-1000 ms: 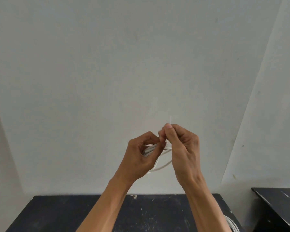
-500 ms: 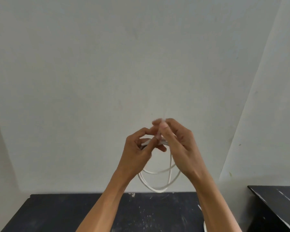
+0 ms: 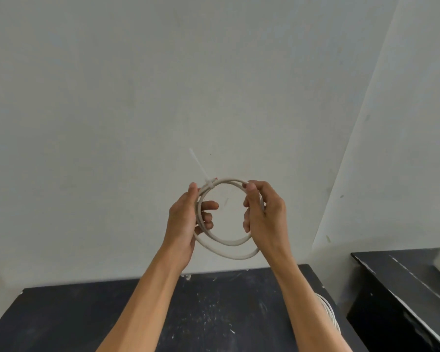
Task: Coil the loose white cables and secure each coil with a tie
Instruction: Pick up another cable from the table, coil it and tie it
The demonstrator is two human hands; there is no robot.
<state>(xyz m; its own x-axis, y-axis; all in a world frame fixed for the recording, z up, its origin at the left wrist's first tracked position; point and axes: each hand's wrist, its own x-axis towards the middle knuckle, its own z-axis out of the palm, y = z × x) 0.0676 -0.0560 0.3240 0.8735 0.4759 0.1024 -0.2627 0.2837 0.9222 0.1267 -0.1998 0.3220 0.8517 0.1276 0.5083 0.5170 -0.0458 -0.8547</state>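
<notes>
Both hands are raised in front of a pale wall [image 3: 163, 97], held apart w/ a white cable coil [image 3: 229, 246] stretched between them as an open ring of approx. two loops. Left hand [image 3: 186, 219] grips the coil's left side, thumb up along the outer edge, fingers curled through the ring from behind, so it's clamped on the cable. Right hand [image 3: 264, 214] grips the right side, thumb tip pressed on the top of the loop, fingers wrapped round the strands, also clamped on. A white tie [image 3: 201, 168] is cinched round the strands at the coil's upper left, just above the left thumb; its free tail sticks up and left, away from both hands. A small red bit shows right beside the tie head, can't tell what it is. Bottom of the coil sags below and between the wrists, loops slightly separated there. Below the forearms sits a dark table [image 3: 61, 313], scuffed w/ pale specks. More white cable [image 3: 328, 311] lies on that table just right of the right forearm, partly hidden by it. Further right, apart from the hands, is a second dark surface [image 3: 404, 288].
</notes>
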